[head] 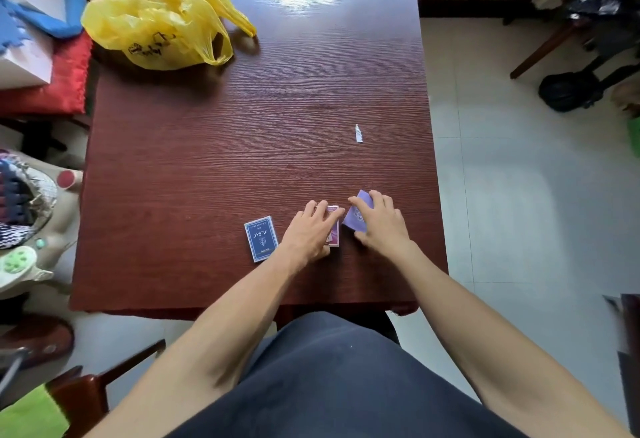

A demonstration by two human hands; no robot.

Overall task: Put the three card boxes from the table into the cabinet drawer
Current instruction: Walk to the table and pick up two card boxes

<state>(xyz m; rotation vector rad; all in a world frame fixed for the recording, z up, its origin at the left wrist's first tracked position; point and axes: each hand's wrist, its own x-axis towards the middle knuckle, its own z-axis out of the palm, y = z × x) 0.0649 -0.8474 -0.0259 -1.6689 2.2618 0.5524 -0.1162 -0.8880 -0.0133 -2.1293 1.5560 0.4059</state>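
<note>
Three card boxes lie near the front of the dark red wooden table. A dark blue box rests flat and untouched at the left. My left hand lies on top of a pink box, fingers closed around it, so only its right edge shows. Just to the right, my right hand grips a purple box, which is tilted up off the table. The cabinet drawer is not in view.
A yellow plastic bag sits at the table's far left corner. A small white scrap lies right of centre. A wooden chair stands at my lower left, clutter fills the left side, and tiled floor lies to the right.
</note>
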